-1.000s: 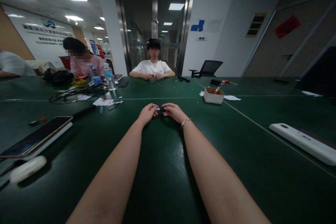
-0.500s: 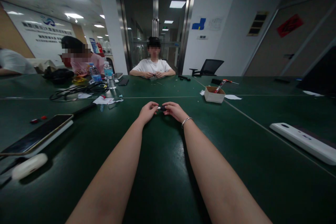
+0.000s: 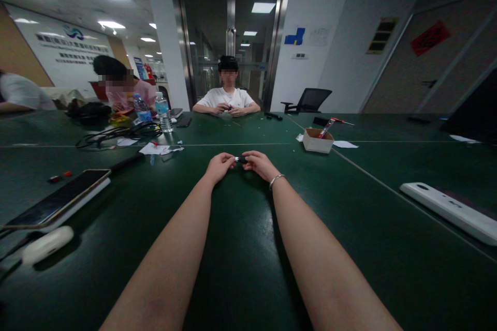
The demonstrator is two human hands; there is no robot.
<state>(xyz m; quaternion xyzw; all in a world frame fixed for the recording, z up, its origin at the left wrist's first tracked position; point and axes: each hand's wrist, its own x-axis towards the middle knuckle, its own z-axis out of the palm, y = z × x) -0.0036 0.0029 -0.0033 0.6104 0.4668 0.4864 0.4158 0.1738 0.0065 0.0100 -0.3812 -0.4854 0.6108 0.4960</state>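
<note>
Between my two hands, just above or on the green table (image 3: 240, 227), is a small black piece with a silver metal end (image 3: 240, 159). It resembles a plug or USB stick, but it is too small to tell which. My left hand (image 3: 221, 166) pinches the silver end at the left, fingers together. On the right, my right hand (image 3: 261, 164) grips the black part between thumb and fingers, with a silver bracelet (image 3: 277, 181) round that wrist. The fingers hide part of the piece.
A cardboard box (image 3: 317, 142) holding a tool stands beyond my right hand. To the left lie a phone (image 3: 58, 199), a white oval device (image 3: 48, 245), cables (image 3: 116, 134) and water bottles (image 3: 163, 113). At the right is a white device (image 3: 446, 209). A person (image 3: 226, 98) sits opposite.
My hands stay in nearly the same place, both still on the small piece. The view has shifted slightly. The person opposite has raised their hands a little.
</note>
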